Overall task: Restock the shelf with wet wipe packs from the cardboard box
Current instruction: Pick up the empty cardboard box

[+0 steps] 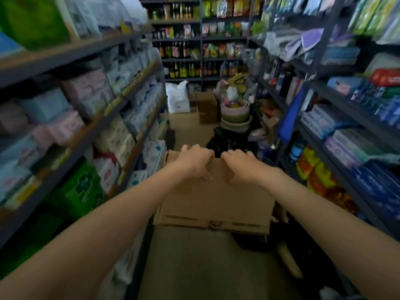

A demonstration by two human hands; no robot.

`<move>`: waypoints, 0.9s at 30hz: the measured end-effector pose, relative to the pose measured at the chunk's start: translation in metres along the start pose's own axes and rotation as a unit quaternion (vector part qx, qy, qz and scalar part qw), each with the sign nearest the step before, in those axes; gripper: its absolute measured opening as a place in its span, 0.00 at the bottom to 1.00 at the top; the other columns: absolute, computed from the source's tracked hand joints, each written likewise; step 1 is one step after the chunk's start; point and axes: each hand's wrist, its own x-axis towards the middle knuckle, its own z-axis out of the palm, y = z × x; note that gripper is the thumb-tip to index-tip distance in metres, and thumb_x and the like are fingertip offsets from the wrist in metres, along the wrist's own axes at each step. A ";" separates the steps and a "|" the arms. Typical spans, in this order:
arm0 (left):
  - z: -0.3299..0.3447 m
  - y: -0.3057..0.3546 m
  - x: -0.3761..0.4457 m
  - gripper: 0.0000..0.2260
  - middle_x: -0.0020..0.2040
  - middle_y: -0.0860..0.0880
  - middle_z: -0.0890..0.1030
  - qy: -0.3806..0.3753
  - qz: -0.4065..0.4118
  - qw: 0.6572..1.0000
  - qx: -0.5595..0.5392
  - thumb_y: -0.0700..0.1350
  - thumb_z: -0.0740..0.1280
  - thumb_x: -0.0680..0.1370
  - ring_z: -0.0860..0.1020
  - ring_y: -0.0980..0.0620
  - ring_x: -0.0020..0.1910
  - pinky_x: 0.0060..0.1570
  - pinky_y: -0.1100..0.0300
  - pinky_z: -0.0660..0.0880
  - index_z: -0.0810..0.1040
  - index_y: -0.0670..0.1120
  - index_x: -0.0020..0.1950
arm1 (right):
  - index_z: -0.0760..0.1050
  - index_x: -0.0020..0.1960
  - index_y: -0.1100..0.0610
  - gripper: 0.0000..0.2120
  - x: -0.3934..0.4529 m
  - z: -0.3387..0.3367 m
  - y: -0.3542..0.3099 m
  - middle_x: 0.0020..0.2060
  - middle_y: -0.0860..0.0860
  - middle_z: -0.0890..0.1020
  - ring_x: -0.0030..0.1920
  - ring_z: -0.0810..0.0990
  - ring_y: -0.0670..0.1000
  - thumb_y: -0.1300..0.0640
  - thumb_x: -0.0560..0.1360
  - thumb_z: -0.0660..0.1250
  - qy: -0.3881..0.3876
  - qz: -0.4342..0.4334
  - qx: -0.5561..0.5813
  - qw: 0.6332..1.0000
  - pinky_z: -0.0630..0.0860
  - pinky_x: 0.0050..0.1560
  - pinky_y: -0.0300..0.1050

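A brown cardboard box [216, 202] stands in the aisle in front of me, its top shut so nothing inside shows. My left hand [194, 161] grips the box's far top edge, fingers curled over it and thumb on the near face. My right hand [240, 164] grips the same edge just to the right, a small gap between the two hands. The shelf [121, 98] on the left holds stacked packs of wipes and tissues in white, pink and blue. The picture is blurred at the sides.
Shelving [324, 118] full of packaged goods lines the right side, leaving a narrow aisle. A black bag [225, 139] lies behind the box, with stacked basins [236, 115], another carton [206, 107] and a white sack [178, 98] further back. Bottles fill the far shelves.
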 end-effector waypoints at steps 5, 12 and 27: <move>-0.028 -0.077 0.112 0.21 0.64 0.48 0.73 0.062 0.069 0.987 0.132 0.52 0.68 0.74 0.68 0.46 0.65 0.66 0.49 0.61 0.69 0.48 0.64 | 0.62 0.67 0.56 0.23 0.126 -0.013 0.033 0.63 0.53 0.70 0.63 0.67 0.56 0.58 0.75 0.65 0.091 0.029 -0.023 0.995 0.68 0.57 0.46; -0.055 -0.230 0.324 0.21 0.65 0.44 0.72 0.048 -0.004 0.991 0.122 0.48 0.66 0.75 0.67 0.41 0.66 0.68 0.45 0.60 0.67 0.47 0.66 | 0.66 0.60 0.52 0.18 0.378 -0.033 0.099 0.57 0.53 0.76 0.55 0.77 0.55 0.48 0.75 0.65 0.121 0.101 0.163 0.974 0.77 0.49 0.49; -0.061 -0.511 0.774 0.20 0.63 0.45 0.73 -0.014 0.015 0.997 0.070 0.52 0.67 0.74 0.70 0.43 0.63 0.64 0.49 0.65 0.69 0.46 0.62 | 0.65 0.61 0.56 0.17 0.877 -0.108 0.249 0.54 0.55 0.76 0.48 0.78 0.54 0.59 0.74 0.66 -0.009 0.045 0.103 0.994 0.74 0.38 0.43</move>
